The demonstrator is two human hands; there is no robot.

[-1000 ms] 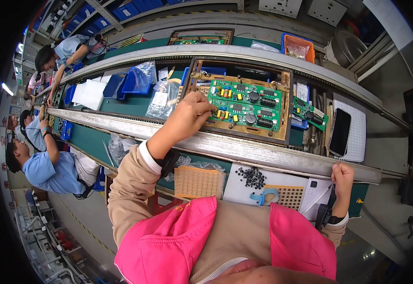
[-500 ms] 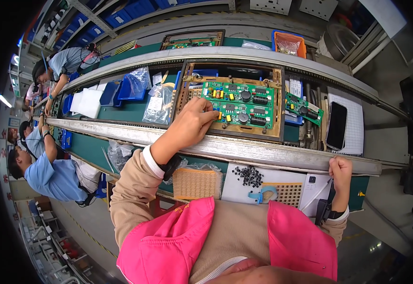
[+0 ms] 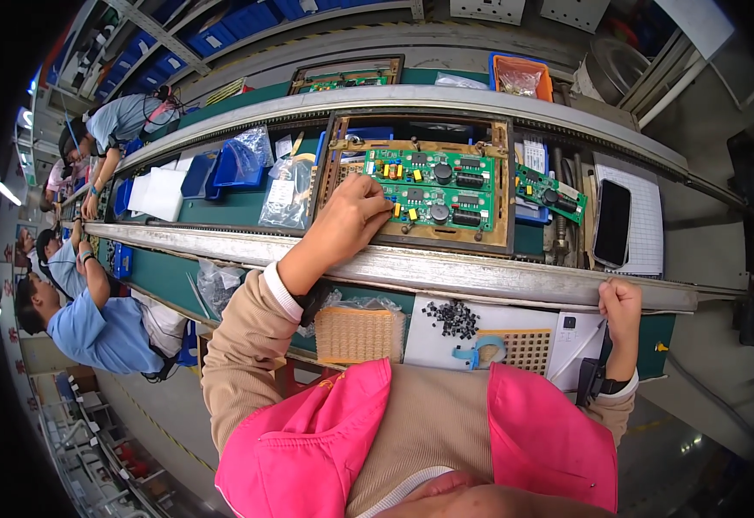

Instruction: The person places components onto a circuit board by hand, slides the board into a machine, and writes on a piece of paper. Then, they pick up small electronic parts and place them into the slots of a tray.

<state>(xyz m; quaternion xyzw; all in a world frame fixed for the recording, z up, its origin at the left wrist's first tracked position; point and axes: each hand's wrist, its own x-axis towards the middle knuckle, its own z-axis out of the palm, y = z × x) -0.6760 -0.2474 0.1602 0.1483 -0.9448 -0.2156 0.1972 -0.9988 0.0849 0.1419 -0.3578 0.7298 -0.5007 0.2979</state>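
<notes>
Two green circuit boards (image 3: 433, 209) lie one above the other in a brown wooden frame (image 3: 504, 207) between metal rails. My left hand (image 3: 351, 217) reaches over the near rail, thumb and fingers pinched together at the left end of the lower board, beside its small yellow and blue parts. Whatever is between those fingertips is hidden. My right hand (image 3: 621, 304) is curled closed at the near rail's right part; its inside is hidden. Below it sits a white sheet (image 3: 571, 345). Another green board (image 3: 549, 194) lies tilted just right of the frame.
Nearer me are small black parts (image 3: 451, 319), a blue tape ring (image 3: 483, 353), and a beige grid tray (image 3: 359, 335). A phone (image 3: 612, 226) lies right; an orange bin (image 3: 519, 78) stands behind the far rail (image 3: 446, 97). Co-workers (image 3: 92, 319) work at left.
The view has shifted slightly, moving the frame and boards a little left in the picture. My left hand stays pinched at the lower board, and my right hand stays curled at the rail.
</notes>
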